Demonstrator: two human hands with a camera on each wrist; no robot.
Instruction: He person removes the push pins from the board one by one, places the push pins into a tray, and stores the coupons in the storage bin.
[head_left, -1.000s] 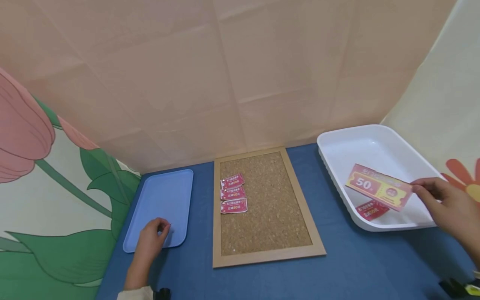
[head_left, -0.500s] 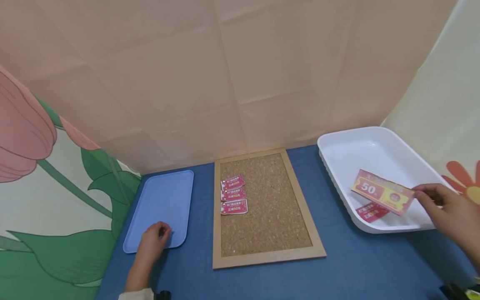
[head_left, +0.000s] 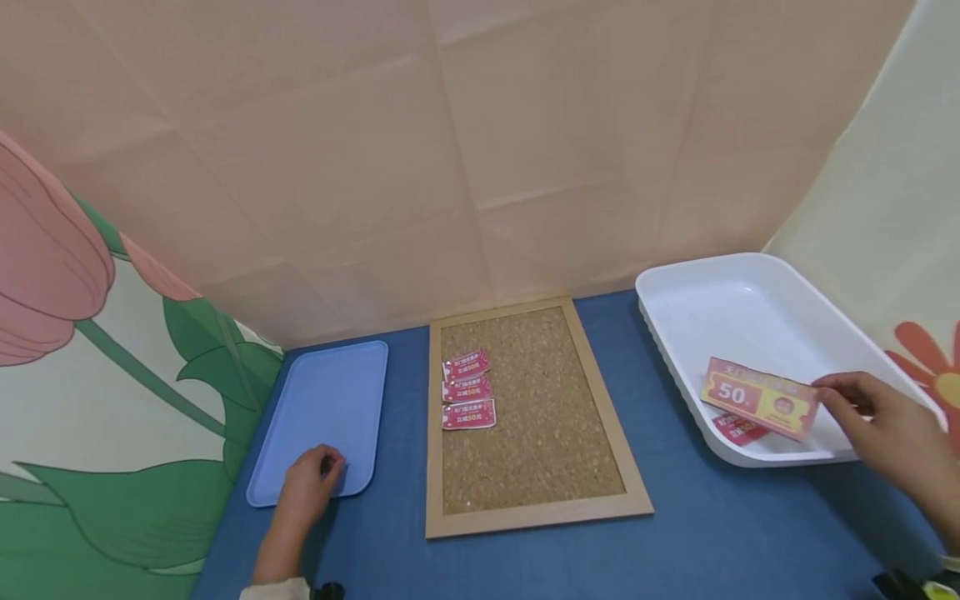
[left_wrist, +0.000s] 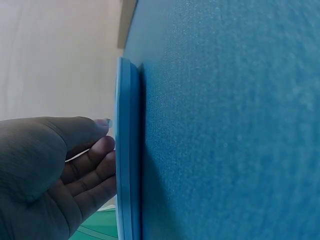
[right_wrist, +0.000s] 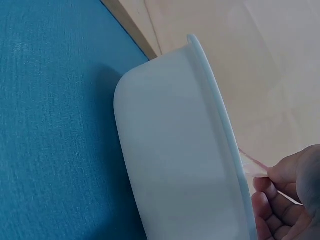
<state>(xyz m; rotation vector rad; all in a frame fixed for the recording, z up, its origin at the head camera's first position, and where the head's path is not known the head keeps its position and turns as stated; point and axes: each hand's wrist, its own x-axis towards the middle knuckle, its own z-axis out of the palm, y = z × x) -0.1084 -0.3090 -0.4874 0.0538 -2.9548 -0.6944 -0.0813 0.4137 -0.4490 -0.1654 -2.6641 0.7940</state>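
Note:
My right hand [head_left: 888, 421] pinches the right end of a pink and yellow paper coupon [head_left: 757, 397] marked 50, above the white tub [head_left: 738, 292]. A red coupon [head_left: 738, 429] lies in the tub, partly covered by the held one. In the right wrist view the tub wall hides most of the held coupon [right_wrist: 254, 168]. My left hand [head_left: 307, 483] hangs over the near right corner of the blue tray [head_left: 322, 400], fingers bent and thumb near them. A small light-blue spot shows at the left thumb tip [left_wrist: 108, 122]; I cannot tell whether something is pinched there.
Between tray and tub lies a wood-framed cork board [head_left: 555, 408]. Along its left side sit three red coupons, the lowest coupon [head_left: 468, 415] nearest me. A blue cloth [head_left: 720, 533] covers the table. A beige sheet [head_left: 480, 167] rises behind it.
The coupon in my right hand has come down slightly within the tub, covering more of the red coupon below. My left hand has barely moved.

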